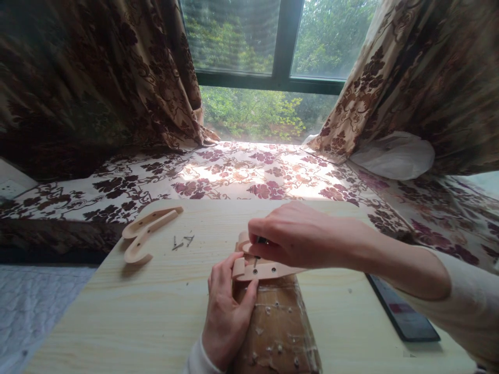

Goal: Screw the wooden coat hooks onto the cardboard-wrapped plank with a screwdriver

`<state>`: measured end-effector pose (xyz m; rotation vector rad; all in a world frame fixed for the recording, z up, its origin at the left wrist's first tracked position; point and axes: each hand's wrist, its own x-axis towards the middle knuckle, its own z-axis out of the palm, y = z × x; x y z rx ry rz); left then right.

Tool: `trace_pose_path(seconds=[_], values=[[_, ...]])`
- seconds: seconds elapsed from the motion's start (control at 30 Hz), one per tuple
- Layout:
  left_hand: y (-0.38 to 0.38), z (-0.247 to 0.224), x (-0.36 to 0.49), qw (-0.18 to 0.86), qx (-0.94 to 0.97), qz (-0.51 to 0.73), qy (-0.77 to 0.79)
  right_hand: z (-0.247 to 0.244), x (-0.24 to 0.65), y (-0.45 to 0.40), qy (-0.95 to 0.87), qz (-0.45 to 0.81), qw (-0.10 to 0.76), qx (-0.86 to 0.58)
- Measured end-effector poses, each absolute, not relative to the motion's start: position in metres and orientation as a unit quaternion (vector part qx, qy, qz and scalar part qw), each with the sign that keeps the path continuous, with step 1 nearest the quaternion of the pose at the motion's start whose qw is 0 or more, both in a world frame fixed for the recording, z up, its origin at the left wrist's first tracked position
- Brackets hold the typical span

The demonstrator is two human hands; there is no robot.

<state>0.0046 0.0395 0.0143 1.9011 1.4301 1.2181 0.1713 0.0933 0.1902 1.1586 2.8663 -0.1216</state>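
My left hand grips the end of a pale wooden hook, thumb on the near side and fingers on the far side. The hook lies across a long brown block wrapped in clear film and dotted with holes. Two dark screw heads or holes show in its face. My right hand is closed around a small screwdriver; its dark handle is mostly hidden, and the thin shaft points down at the left hole. Behind, a second wooden hook is partly covered by my right hand.
Two more wooden hooks lie at the table's left, beside several loose screws. On the right a phone lies partly under my right forearm. Beyond the wooden table are a flowered window seat and a white plastic bag.
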Motion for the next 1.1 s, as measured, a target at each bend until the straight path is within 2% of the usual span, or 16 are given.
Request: trace_pose_path(seconds=[0.13,0.9,1.1], values=[[0.038,0.015,0.004,0.241,0.69,0.442,0.521,0.194,0.181,0.081,0.908,-0.065,-0.007,0.414],[0.037,0.017,0.004,0.226,0.688,0.445,0.526,0.174,0.159,0.084,0.936,-0.065,0.037,0.345],[0.038,0.017,0.005,0.219,0.691,0.445,0.526,0.166,0.156,0.089,0.929,-0.01,0.012,0.37]])
